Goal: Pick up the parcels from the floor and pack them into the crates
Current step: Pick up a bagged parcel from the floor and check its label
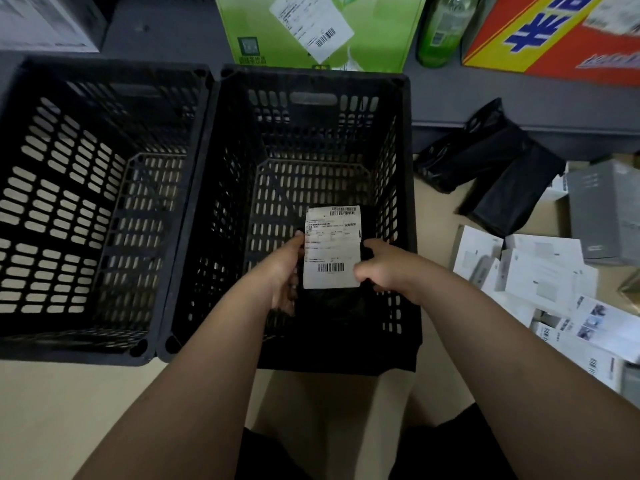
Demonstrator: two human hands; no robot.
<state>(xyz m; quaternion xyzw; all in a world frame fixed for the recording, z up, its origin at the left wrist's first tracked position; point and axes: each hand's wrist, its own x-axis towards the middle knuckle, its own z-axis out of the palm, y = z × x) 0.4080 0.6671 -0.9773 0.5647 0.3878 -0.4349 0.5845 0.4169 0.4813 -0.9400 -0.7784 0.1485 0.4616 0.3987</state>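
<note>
Pale beige floor [69,410] underfoot in the head view, carrying left crate [52,202] and right crate [311,140], both black and slotted, standing rim to rim before a grey shelf [485,109] bearing a green carton [381,29], a green bottle [440,29] and a red-and-yellow carton [561,36]. Holding a black parcel [332,306] with a white label [331,247] inside the right crate, near its front wall: left hand [282,271] gripping the left edge, fingers [289,299] curling underneath, right hand [384,268] gripping the right edge, fingers curling round it. Lying on the floor right of the crates: two loose black parcels [485,164], a grey box [606,209] and scattered white boxes [540,271].
</note>
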